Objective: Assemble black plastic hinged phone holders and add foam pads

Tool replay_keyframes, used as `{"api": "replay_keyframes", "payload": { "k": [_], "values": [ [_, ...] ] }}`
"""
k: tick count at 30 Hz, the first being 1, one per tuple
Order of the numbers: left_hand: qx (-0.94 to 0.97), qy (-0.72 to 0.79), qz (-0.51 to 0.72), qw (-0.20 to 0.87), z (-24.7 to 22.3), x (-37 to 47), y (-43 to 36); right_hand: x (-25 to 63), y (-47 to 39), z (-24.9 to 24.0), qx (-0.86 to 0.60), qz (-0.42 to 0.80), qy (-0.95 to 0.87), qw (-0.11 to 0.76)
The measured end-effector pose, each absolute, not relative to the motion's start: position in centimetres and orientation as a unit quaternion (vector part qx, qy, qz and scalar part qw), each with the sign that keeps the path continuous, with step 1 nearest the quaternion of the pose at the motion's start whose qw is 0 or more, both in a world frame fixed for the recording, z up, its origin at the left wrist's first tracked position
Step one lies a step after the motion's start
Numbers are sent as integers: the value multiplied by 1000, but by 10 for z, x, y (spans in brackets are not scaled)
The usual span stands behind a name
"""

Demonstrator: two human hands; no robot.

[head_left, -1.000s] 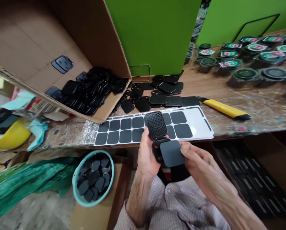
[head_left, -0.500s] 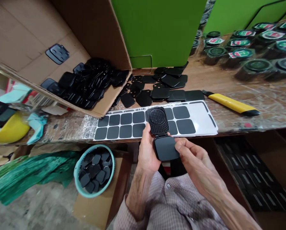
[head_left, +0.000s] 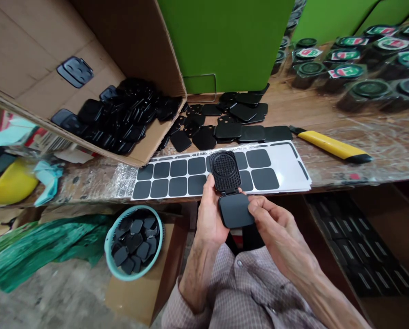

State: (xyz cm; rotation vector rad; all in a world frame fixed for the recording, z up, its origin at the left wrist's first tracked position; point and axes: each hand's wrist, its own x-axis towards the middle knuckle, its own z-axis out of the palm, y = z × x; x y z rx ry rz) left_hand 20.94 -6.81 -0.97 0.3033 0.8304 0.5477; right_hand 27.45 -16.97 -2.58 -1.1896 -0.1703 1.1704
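A black hinged plastic case lies unfolded between my hands, its upper half patterned with a grid and a ring. Its lower half is covered by a smooth, dark rounded-square face. My left hand supports the case from the left and beneath, fingers wrapped behind it. With thumb and fingers, my right hand pinches the lower half's right edge; whether a separate pad is in that pinch I cannot make out. Behind the case, a white sheet of dark rounded-square stickers lies along the bench edge.
An open cardboard box of glossy black parts tilts at the left. Loose black plates lie behind the sheet, beside a yellow cutter. Wrapped jars stand at right. Below are a blue basket and a box of black packs.
The view has shifted slightly. My right fingers stay at the lower half's edge, and both hands keep nearly the same hold on the case.
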Motion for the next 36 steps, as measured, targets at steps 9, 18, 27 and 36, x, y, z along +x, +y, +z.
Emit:
{"api": "replay_keyframes", "payload": {
  "k": [9,18,27,36],
  "values": [
    [134,403,258,868,-12,209,-67,273,-167,-28,-532,521,-71,664],
    [107,373,232,892,-13,207,-61,275,-172,-20,-541,517,-72,659],
    [111,400,241,877,-14,209,-65,272,-170,-30,-533,507,-94,670],
    [129,396,248,875,-13,210,-66,272,-169,-30,-541,503,-87,668]
  ]
}}
